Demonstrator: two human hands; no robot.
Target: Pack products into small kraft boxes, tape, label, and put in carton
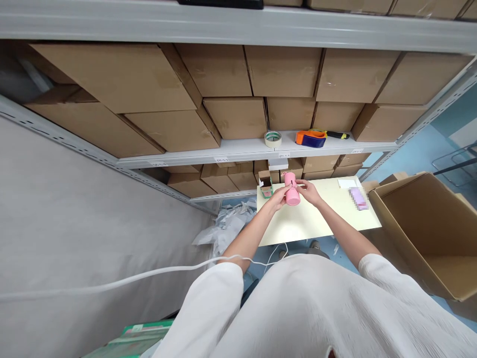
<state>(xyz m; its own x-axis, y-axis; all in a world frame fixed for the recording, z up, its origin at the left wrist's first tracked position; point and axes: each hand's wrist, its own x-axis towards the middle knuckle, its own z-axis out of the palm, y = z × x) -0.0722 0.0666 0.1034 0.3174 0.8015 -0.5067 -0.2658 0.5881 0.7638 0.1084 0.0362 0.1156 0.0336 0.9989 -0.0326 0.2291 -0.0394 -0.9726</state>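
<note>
A pink cylinder (292, 198) with a small loop at its far end is held above the pale yellow table (309, 221). My left hand (279, 197) wraps round its left side. On its right side, the fingers of my right hand (307, 191) are pressed against its middle. Just left of the cylinder, a small open box (266, 190), green and white with brown flaps, stands on the table. A purple item (358, 198), partly pixelated, lies near the table's right end beside a white piece (347, 184).
Shelves of brown boxes (283, 74) rise ahead. A tape roll (273, 139) and an orange and blue tool (310, 138) rest on the shelf edge. A large open carton (421, 238) stands right; crumpled white plastic (231, 223) lies left. A white cable (149, 274) crosses by my left arm.
</note>
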